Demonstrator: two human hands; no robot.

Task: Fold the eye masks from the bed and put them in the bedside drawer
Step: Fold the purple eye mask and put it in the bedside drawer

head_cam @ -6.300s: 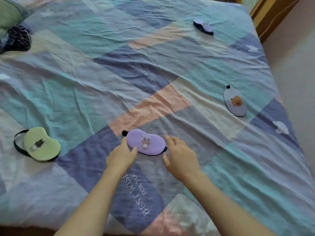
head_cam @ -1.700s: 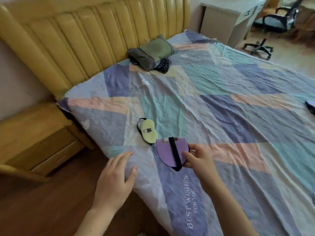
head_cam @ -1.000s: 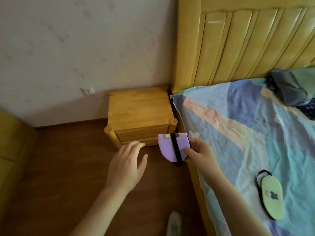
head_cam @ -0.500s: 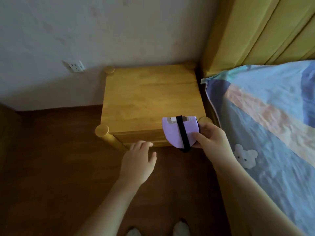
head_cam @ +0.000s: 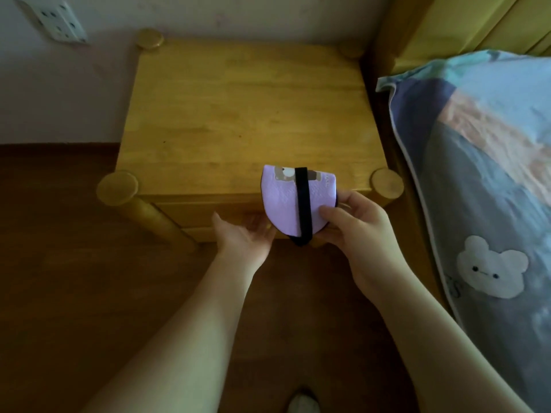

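Looking down through the head view, you stand before a wooden bedside cabinet [head_cam: 247,114] set between the wall and the bed. Its drawer front [head_cam: 208,213] shows below the top edge and appears closed; nothing of its interior is visible, so contents cannot be told. The cabinet top is bare wood with round post caps at its corners.

Your right hand [head_cam: 354,231] pinches the folded eye mask [head_cam: 283,201] at its right edge, thumb pressed on the upper face and fingers hidden beneath. The mask hangs in the air over the near edge of the cabinet, in front of the drawer. Folded in half, it reads as a rounded shield shape: straight edge far, curved tip near, long axis running far to near. A black strap [head_cam: 302,204] runs along that axis down the middle and loops under the near tip. The fabric is lilac with a textured surface; part of a small brown and white figure shows at the far edge.

Your left hand [head_cam: 244,236] is palm up, fingers spread and reaching toward the drawer front beneath the mask; contact cannot be told.

To the right lies a patchwork bedsheet [head_cam: 477,174] with a white bear motif. A wall socket [head_cam: 59,22] sits far left.
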